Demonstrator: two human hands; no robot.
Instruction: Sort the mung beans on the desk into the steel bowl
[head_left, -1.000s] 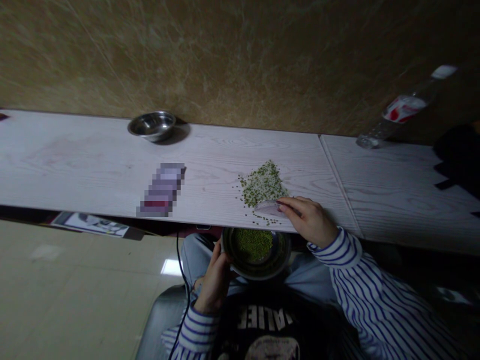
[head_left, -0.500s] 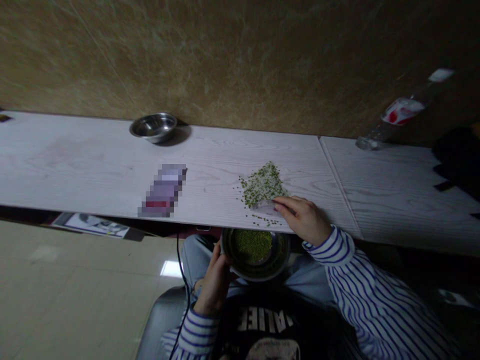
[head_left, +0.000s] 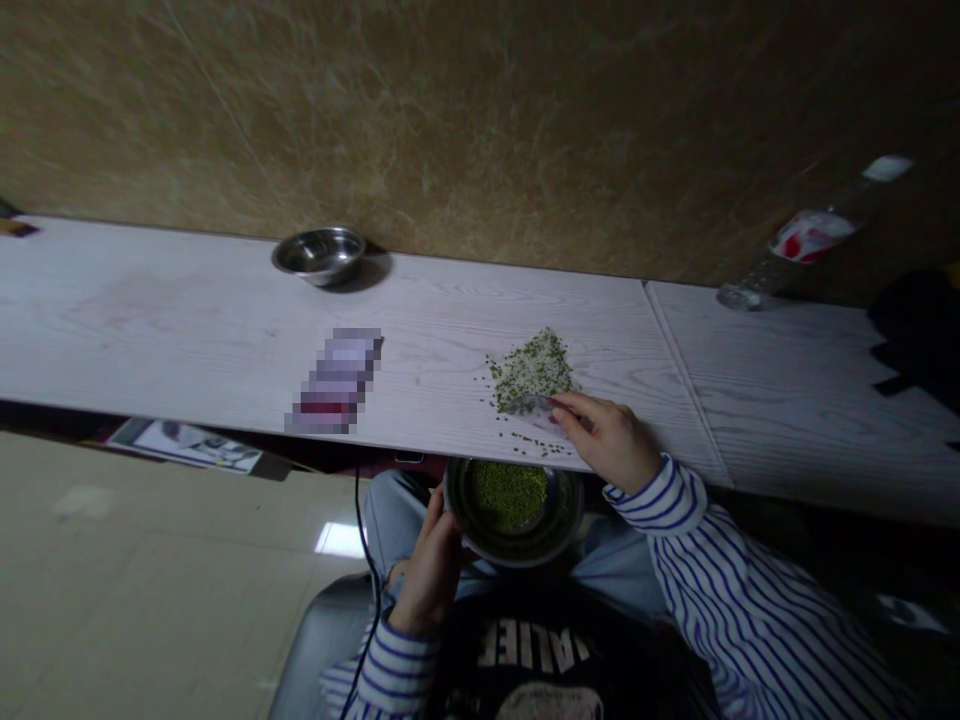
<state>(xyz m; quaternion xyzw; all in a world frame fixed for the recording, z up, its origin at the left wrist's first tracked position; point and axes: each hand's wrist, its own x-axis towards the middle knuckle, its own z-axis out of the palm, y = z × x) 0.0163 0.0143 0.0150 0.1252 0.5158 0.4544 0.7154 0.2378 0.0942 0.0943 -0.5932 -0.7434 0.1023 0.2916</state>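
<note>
My left hand [head_left: 431,565] is closed on the rim of a metal bowl [head_left: 564,540], which sits over my lap just below the table edge. Green beans [head_left: 511,492], apparently mung beans, lie inside it. Between the thumb and fingers of my right hand [head_left: 611,440] is a thin, see-through flat piece [head_left: 532,408]; its exact kind is unclear. That piece touches the near side of a pile of white grains mixed with green beans [head_left: 536,368] on the table. A few loose beans [head_left: 532,440] are scattered between the pile and the table edge.
On the pale wooden table [head_left: 435,310], a second metal bowl [head_left: 319,258] stands by the wall. A blurred-out phone-like object [head_left: 337,380] lies at left. A clear plastic bottle [head_left: 802,240] and a dark item [head_left: 911,330] are at right. A black cable [head_left: 363,530] hangs near my left arm.
The view has shifted slightly. The see-through piece in my right hand has tilted a little and shows more of its face. My left hand keeps its hold on the bowl.
</note>
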